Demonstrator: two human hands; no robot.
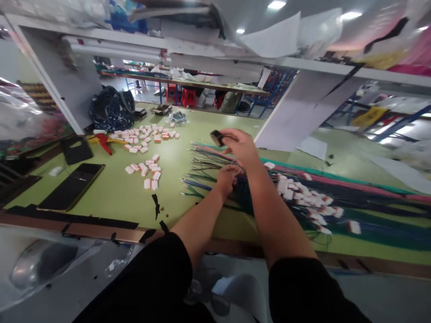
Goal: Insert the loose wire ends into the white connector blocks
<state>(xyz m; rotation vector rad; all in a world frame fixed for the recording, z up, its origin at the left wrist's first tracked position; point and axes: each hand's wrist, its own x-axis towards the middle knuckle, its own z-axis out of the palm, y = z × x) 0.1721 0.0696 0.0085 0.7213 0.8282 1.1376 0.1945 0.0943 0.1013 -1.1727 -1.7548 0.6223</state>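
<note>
My right hand (239,146) is raised over the wires, its fingers closed on a small dark roll that looks like black tape (217,138). Just below it, my left hand (228,179) is closed around part of the wire bundle (247,197); its fingertips are partly hidden. Thin wires with bare metal ends (198,161) fan out to the left of both hands in green, black, brown and blue. To the right, the long bundles run across the table, with a heap of white connectors (303,197) lying on top.
Loose white-and-orange connectors (144,168) lie on the green table at left. Near them are yellow-and-red pliers (106,141), a black phone (72,186) and a dark patterned bag (112,107). Tape scraps line the front edge (128,235). A shelf post (286,112) stands behind.
</note>
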